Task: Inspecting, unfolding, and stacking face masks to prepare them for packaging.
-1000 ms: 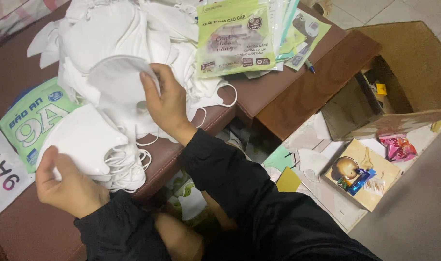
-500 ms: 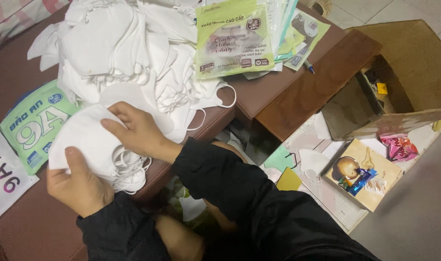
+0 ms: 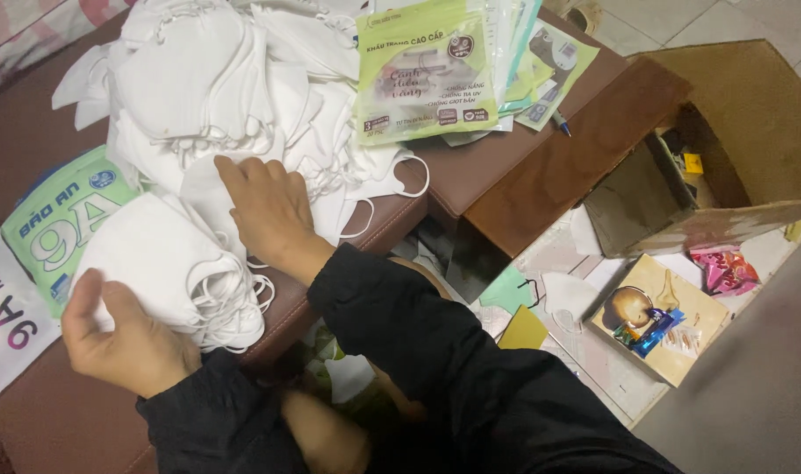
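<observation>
A big heap of loose white face masks (image 3: 225,79) covers the back of a brown padded table (image 3: 497,167). My left hand (image 3: 124,338) grips a neat stack of white masks (image 3: 168,263) at the table's front, ear loops dangling off its right side. My right hand (image 3: 269,211) lies palm down on a single white mask at the near edge of the heap, fingers spread, just beyond the stack. Both sleeves are black.
A green mask packet (image 3: 62,219) lies under the stack, a white one (image 3: 5,307) at far left. More green packets (image 3: 427,70) and a pen lie at the back right. An open cardboard box (image 3: 743,132) and scattered items sit on the floor, right.
My right hand set a mask onto the stack in my left hand, then moved back up to the edge of the heap and now rests on another mask.
</observation>
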